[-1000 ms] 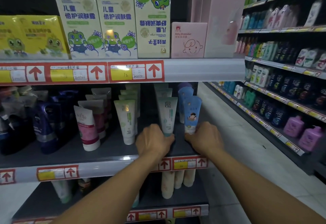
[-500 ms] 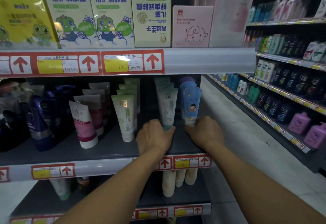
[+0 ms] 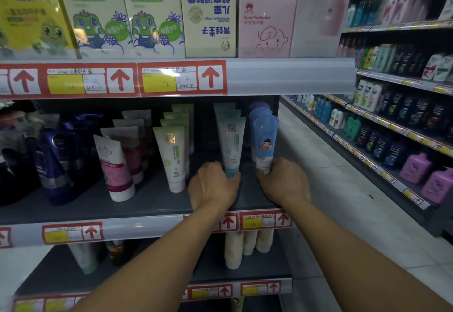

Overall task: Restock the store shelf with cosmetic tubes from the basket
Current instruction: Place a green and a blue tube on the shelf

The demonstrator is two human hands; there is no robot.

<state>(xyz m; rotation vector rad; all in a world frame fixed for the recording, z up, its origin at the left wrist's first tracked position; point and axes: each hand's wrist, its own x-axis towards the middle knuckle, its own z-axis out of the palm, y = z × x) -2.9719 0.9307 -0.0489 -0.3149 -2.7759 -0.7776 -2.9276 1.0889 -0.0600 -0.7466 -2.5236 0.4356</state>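
Dim store aisle, pale tiled floor (image 3: pixel 331 189). Dark middle shelf (image 3: pixel 152 201), red arrow price tags along its edge. Left hand (image 3: pixel 213 186) fingers curled at teal-capped white tube (image 3: pixel 231 144); right hand (image 3: pixel 284 181) fingers clamped on blue tube (image 3: pixel 266 140). Both tubes upright at the shelf's right end.
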